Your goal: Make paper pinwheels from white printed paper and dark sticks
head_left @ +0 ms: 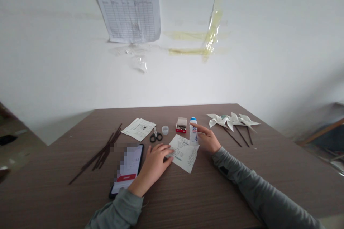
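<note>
My left hand (158, 161) lies on the left corner of a printed square paper sheet (185, 155), its fingers stretched and the thumb apart from them. At the right, my right hand (208, 139) has its fingers against a white bottle (193, 134) with a blue cap, apparently glue, closed around its side. The bottle is upright at the sheet's upper edge; its far side is hidden. Just behind are an opened red box (181, 126) of small metal pieces and a small clear round cup (165, 130). Black-handled scissors (156, 136) lie to the left.
A phone (127, 171) lies beside my left forearm. Thin brown sticks (103, 150) are at the left, and printed square sheets (139, 129) are stacked farther back. Paper pinwheels (232, 120) on sticks rest at the right. A white wall stands behind the table (215, 200).
</note>
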Motion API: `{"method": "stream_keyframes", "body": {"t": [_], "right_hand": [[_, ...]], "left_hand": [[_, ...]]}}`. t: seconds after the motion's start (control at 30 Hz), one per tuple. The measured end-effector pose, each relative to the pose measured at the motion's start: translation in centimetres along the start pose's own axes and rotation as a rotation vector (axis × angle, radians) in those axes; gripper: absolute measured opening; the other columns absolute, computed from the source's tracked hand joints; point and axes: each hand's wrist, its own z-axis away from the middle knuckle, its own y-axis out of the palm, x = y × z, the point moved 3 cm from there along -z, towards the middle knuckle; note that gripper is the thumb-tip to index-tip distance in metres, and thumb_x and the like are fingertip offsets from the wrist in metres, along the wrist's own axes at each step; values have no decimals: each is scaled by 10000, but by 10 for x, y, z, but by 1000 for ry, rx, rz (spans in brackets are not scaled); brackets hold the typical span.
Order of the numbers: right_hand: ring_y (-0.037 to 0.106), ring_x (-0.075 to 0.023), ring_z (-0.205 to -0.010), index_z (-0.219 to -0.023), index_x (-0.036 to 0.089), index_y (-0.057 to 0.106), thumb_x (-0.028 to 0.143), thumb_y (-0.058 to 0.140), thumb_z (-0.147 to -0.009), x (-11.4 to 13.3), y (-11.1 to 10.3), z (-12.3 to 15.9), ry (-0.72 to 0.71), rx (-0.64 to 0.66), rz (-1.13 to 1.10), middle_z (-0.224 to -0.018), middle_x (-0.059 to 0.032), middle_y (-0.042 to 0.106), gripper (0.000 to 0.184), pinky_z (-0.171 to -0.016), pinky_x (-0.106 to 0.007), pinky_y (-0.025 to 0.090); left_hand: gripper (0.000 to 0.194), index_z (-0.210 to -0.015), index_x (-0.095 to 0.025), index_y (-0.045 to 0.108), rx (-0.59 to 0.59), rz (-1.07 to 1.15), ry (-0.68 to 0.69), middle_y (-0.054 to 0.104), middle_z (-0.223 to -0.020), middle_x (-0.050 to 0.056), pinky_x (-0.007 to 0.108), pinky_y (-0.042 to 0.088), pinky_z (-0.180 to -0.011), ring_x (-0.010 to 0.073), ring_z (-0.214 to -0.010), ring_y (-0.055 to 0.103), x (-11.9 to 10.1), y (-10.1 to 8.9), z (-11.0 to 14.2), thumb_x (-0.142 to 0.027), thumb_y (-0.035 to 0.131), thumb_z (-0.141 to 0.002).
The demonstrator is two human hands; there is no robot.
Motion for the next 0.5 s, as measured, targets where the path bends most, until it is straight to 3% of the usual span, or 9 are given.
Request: {"method": "stream_keyframes", "body": {"t": [0.1,0.2,0.37,0.5], "right_hand": [[937,-472,-1326,-1319,291,1043,574,940,-928,2,-2,-1,50,-18,-34,-1411,-143,1008,493,-1280,-692,710],[940,-436,-1189,-1201,299,1044,644,957,-925,5,-2,0,37,-57,36,-1295,-150,1014,450,-1198,-658,738],[916,-430,-1168,-974,310,993,616,879,-965,11,-1,1,-59,-115,145,-1155,-159,982,326,-1172,-632,719],[907,-421,-1132,-875,315,910,544,844,-926,13,-3,1,-94,-102,182,-1089,-133,969,244,-1150,-608,707]], "left_hand": [[427,-1515,-332,976,-10,10,11,845,-1807,147,890,364,-1567,431,-1813,687,1,0,0,-152,777,-1183],[429,-1513,-329,979,-13,21,12,852,-1797,149,900,357,-1566,437,-1815,688,2,0,0,-145,783,-1178],[435,-1517,-327,979,-31,12,28,853,-1791,161,945,342,-1548,447,-1805,697,3,2,0,-141,782,-1177],[441,-1523,-346,983,-22,5,9,853,-1798,132,900,359,-1571,443,-1809,693,2,1,0,-146,791,-1180]]}}
